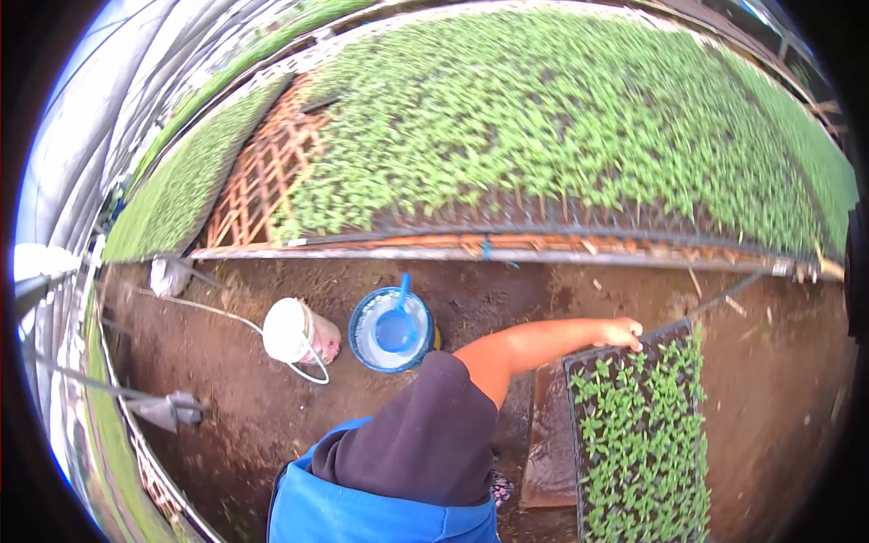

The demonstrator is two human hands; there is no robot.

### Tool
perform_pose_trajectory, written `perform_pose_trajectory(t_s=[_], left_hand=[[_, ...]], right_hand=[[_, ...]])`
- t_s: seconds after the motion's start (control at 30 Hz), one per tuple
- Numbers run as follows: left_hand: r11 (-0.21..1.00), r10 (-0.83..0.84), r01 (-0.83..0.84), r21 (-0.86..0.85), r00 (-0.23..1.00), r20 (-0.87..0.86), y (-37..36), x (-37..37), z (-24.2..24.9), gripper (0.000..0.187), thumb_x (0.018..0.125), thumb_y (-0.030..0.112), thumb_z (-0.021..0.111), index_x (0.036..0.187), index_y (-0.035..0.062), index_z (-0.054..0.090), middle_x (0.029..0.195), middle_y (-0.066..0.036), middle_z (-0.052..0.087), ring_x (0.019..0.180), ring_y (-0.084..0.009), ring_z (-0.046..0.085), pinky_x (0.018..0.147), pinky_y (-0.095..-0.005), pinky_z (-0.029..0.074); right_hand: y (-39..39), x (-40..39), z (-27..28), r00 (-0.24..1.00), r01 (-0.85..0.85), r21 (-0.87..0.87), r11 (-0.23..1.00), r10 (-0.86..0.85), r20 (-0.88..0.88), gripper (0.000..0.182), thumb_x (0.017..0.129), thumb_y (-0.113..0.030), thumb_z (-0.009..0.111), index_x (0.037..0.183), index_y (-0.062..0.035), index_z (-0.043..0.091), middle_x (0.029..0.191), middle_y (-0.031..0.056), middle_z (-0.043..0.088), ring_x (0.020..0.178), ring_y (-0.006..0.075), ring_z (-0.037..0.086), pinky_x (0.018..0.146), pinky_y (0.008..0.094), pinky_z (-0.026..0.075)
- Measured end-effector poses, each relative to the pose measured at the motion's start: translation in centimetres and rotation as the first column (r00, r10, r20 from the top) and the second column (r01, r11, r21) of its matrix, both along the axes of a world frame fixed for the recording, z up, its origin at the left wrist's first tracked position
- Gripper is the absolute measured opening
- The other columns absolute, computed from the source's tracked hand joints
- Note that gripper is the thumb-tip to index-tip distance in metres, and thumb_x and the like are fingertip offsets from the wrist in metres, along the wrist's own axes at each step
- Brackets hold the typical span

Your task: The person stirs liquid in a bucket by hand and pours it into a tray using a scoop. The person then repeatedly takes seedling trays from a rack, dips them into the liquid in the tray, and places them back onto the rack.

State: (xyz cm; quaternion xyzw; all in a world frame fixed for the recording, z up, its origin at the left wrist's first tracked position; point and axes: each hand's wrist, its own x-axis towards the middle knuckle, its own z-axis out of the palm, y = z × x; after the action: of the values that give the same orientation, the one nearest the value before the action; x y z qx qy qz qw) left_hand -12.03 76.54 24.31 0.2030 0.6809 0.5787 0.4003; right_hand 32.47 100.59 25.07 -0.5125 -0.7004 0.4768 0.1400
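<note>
My left hand (pixel 622 333) holds the far edge of a black tray of green seedlings (pixel 641 443), near its top left corner. The fingers are wrapped over the rim. My bare forearm reaches across to the right from a dark sleeve over blue clothing. The tray runs down past the bottom of the view, so its near end is hidden. Beneath its left side lies a flat brown wet panel (pixel 549 443). My right hand does not show.
A blue basin (pixel 364 348) with a blue dipper (pixel 396 329) stands on the soil, beside a white bucket (pixel 288 328) with a loose handle. Ahead, a long raised bench edge (pixel 507 256) borders dense seedlings (pixel 543 118). Orange lattice (pixel 269 172) shows at the left.
</note>
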Motion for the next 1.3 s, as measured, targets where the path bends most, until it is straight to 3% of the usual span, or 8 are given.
perform_pose_trajectory(t_s=[0.17,0.3,0.57,0.6,0.67,0.7,0.9,1.3], left_hand=[[0.998,0.019,-0.023,-0.05,0.996,-0.088,-2.6,2.6,8.1,0.023,0.067,0.017,0.065,0.065,0.0063,0.044,0.057,-0.001,0.04,0.057,-0.0126,0.038,0.051,-0.0318,0.032],[0.974,-0.016,-0.125,-0.19,0.797,-0.604,-1.3,11.7,4.0,0.014,0.068,0.012,0.058,0.078,0.0037,0.052,0.07,-0.017,0.05,0.078,-0.0323,0.054,0.068,-0.0414,0.042],[0.789,0.429,-0.601,-0.131,0.69,-0.583,-20.7,19.6,5.6,0.016,0.07,0.015,0.058,0.075,0.0039,0.048,0.079,-0.018,0.05,0.082,-0.0356,0.049,0.072,-0.0421,0.04],[0.774,0.454,-0.622,-0.121,0.677,-0.58,-24.3,20.8,7.5,0.017,0.07,0.015,0.059,0.072,0.004,0.046,0.076,-0.017,0.049,0.079,-0.0343,0.049,0.07,-0.0416,0.04],[0.714,0.524,-0.697,-0.064,0.593,-0.611,-31.0,23.5,10.4,0.021,0.069,0.015,0.059,0.066,0.0041,0.042,0.07,-0.014,0.047,0.073,-0.032,0.048,0.066,-0.0404,0.039],[0.662,0.572,-0.749,-0.017,0.521,-0.634,-33.7,25.3,11.0,0.023,0.068,0.015,0.06,0.064,0.0041,0.04,0.067,-0.013,0.045,0.071,-0.031,0.047,0.064,-0.0397,0.039],[0.257,0.729,-0.965,-0.045,0.224,-0.647,-50.7,36.2,13.2,0.026,0.068,0.013,0.06,0.061,0.0037,0.037,0.064,-0.013,0.042,0.072,-0.0301,0.045,0.063,-0.0381,0.038],[-0.581,0.609,-0.813,-0.035,-0.406,-0.681,-74.3,61.4,16.3,0.026,0.07,0.008,0.062,0.062,0.0024,0.038,0.098,-0.019,0.051,0.097,-0.0306,0.047,0.084,-0.0355,0.037]], right_hand=[[-2.1,-2.7,8.6,0.96,-0.25,0.122,0.96,0.23,0.162,0.013,0.078,-0.014,0.053,0.08,-0.0009,0.053,0.077,0.0077,0.052,0.069,0.0206,0.048,0.062,0.0331,0.041],[-3.0,-2.8,11.6,0.91,-0.397,0.18,0.9,0.361,0.203,0.016,0.079,-0.015,0.053,0.084,0.0005,0.055,0.081,0.0105,0.055,0.071,0.0232,0.051,0.065,0.0345,0.042],[-6.9,-4.3,14.2,0.792,-0.609,0.31,0.73,0.578,0.197,0.024,0.082,-0.017,0.052,0.093,0.0033,0.058,0.088,0.0161,0.061,0.077,0.0284,0.056,0.07,0.0374,0.044],[-10.1,-5.6,15.8,0.81,-0.561,0.294,0.774,0.587,0.001,0.027,0.083,-0.019,0.053,0.065,-0.0026,0.041,0.056,0.0045,0.031,0.055,0.0164,0.025,0.049,0.0339,0.028],[-10.2,-7.9,9.2,0.763,-0.535,0.365,0.762,0.621,-0.178,0.023,0.068,-0.007,0.056,0.06,-0.0039,0.034,0.057,0.0014,0.035,0.055,0.0134,0.035,0.051,0.0283,0.033],[-13.7,-9.3,11.8,0.824,-0.559,0.107,0.822,0.565,-0.039,0.014,0.069,-0.005,0.058,0.067,0.0017,0.046,0.099,0.0168,0.053,0.088,0.0241,0.05,0.08,0.0316,0.038],[-35.1,-16.2,12.9,0.367,-0.852,0.352,0.389,0.921,-0.13,0.024,0.067,-0.006,0.06,0.06,-0.0025,0.038,0.095,0.0222,0.051,0.099,0.0319,0.047,0.084,0.036,0.035],[-78.2,-14.6,16.4,-0.34,-0.907,0.349,-0.235,0.898,-0.278,0.026,0.068,-0.008,0.063,0.059,-0.0035,0.039,0.1,0.0189,0.053,0.1,0.0271,0.05,0.079,0.0329,0.039]])
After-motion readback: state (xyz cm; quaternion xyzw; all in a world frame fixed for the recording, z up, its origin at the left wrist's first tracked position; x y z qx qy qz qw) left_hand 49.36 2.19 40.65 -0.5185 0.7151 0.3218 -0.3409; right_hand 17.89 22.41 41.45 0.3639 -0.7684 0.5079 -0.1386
